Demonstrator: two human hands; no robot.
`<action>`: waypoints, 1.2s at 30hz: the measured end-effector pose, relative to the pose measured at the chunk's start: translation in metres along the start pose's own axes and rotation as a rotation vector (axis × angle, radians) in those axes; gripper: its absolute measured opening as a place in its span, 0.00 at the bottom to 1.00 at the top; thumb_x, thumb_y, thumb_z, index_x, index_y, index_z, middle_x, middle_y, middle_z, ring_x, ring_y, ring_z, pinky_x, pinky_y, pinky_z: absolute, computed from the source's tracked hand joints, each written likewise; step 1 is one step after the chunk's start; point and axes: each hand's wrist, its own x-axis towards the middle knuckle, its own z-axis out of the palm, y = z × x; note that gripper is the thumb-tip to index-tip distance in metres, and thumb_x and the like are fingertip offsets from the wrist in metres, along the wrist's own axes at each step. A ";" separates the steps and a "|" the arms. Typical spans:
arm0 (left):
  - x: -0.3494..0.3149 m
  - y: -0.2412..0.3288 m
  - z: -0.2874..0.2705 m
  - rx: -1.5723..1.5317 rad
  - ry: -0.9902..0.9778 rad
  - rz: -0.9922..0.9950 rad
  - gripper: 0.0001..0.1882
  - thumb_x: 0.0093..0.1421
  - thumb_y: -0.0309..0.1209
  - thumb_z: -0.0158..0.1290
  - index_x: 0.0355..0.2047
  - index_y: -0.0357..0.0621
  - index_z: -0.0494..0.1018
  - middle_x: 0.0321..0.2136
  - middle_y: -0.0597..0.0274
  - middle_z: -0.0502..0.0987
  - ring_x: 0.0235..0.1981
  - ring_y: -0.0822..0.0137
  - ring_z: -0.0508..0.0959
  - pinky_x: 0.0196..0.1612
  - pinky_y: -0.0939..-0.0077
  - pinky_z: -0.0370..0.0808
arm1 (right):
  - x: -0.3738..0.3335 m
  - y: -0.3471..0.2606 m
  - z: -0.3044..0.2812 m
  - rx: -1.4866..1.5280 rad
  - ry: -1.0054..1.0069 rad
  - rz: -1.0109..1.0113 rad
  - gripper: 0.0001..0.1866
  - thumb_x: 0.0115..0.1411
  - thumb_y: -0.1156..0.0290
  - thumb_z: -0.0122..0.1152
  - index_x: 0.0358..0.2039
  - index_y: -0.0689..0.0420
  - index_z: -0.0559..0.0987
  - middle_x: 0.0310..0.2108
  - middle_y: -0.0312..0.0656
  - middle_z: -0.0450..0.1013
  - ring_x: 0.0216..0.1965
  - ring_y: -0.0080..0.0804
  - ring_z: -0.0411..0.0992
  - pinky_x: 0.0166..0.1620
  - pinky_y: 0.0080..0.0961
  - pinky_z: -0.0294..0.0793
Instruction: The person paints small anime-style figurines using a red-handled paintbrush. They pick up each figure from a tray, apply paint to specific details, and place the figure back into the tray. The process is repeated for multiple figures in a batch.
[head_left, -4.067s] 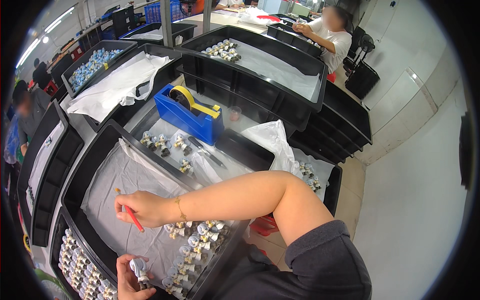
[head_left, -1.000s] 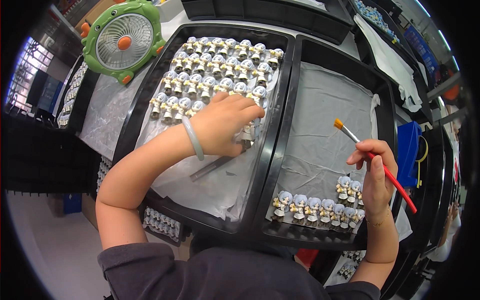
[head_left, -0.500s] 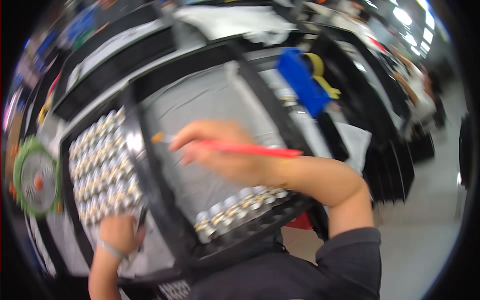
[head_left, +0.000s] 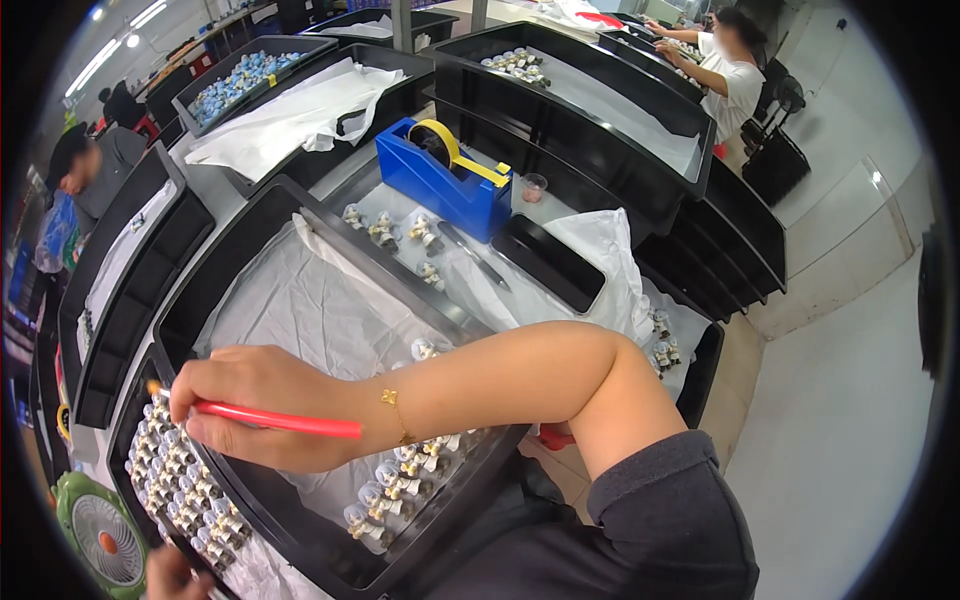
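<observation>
My right hand (head_left: 270, 405) is closed around a slim paintbrush (head_left: 280, 419) with a red handle. The brush's yellowish tip points left, above the far end of a tray packed with rows of small figurines (head_left: 185, 480), white and grey with clear-looking round heads. Under my right forearm is a wider black tray (head_left: 300, 535), lined with white sheeting, where more figurines (head_left: 385, 490) stand along the near side. My left hand (head_left: 172, 575) shows only in part at the lower left edge, blurred, beside the packed tray; its fingers are not clear enough to read.
A blue tape dispenser (head_left: 440, 180) with yellow tape stands beyond the tray, near a black phone-like slab (head_left: 550, 263), a pen (head_left: 475, 256) and loose figurines (head_left: 383, 232). Stacked black trays (head_left: 600, 150) rise behind. A green fan (head_left: 100, 530) is at left. Other people work farther off.
The view has swung, so the trays sit lower and farther left. My right hand with the paintbrush has moved left, toward the packed figurines; my left hand has dropped toward the lower edge.
</observation>
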 end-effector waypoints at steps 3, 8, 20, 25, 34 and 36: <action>0.061 0.033 0.047 0.476 0.561 0.398 0.05 0.41 0.23 0.50 0.22 0.36 0.68 0.16 0.58 0.67 0.19 0.67 0.67 0.24 0.74 0.62 | 0.003 0.003 0.008 -0.134 0.019 -0.068 0.08 0.50 0.70 0.50 0.32 0.57 0.68 0.24 0.38 0.68 0.30 0.38 0.65 0.35 0.30 0.64; 0.155 0.078 0.061 0.818 -0.024 0.419 0.16 0.48 0.28 0.51 0.39 0.39 0.68 0.34 0.54 0.74 0.36 0.61 0.74 0.40 0.71 0.69 | -0.005 0.014 0.014 -0.167 0.026 -0.252 0.11 0.44 0.72 0.54 0.32 0.55 0.70 0.27 0.37 0.68 0.31 0.37 0.65 0.34 0.31 0.66; 0.231 0.069 0.156 1.096 -0.578 0.511 0.20 0.50 0.30 0.49 0.45 0.42 0.61 0.38 0.57 0.70 0.38 0.61 0.73 0.42 0.70 0.69 | -0.017 0.024 0.019 -0.290 -0.128 -0.270 0.13 0.46 0.64 0.53 0.32 0.56 0.70 0.28 0.41 0.67 0.33 0.38 0.64 0.36 0.32 0.66; 0.227 0.050 0.176 1.087 -0.637 0.523 0.22 0.51 0.30 0.48 0.47 0.44 0.59 0.40 0.58 0.69 0.39 0.61 0.73 0.43 0.69 0.69 | -0.019 0.026 0.024 -0.277 -0.169 -0.263 0.13 0.46 0.65 0.54 0.32 0.56 0.70 0.27 0.40 0.67 0.32 0.37 0.65 0.34 0.30 0.68; 0.220 0.060 0.162 0.775 -0.399 0.561 0.26 0.52 0.31 0.46 0.52 0.47 0.54 0.44 0.60 0.66 0.41 0.60 0.72 0.44 0.69 0.69 | -0.013 0.019 0.018 -0.204 -0.187 -0.198 0.11 0.47 0.69 0.54 0.32 0.56 0.70 0.26 0.39 0.67 0.30 0.37 0.65 0.33 0.29 0.67; 0.201 0.065 0.143 0.537 -0.279 0.487 0.27 0.52 0.31 0.46 0.53 0.47 0.53 0.45 0.61 0.66 0.41 0.60 0.72 0.44 0.68 0.69 | -0.006 0.014 0.018 -0.165 -0.188 -0.170 0.11 0.46 0.69 0.54 0.32 0.56 0.70 0.26 0.40 0.68 0.30 0.37 0.66 0.33 0.29 0.67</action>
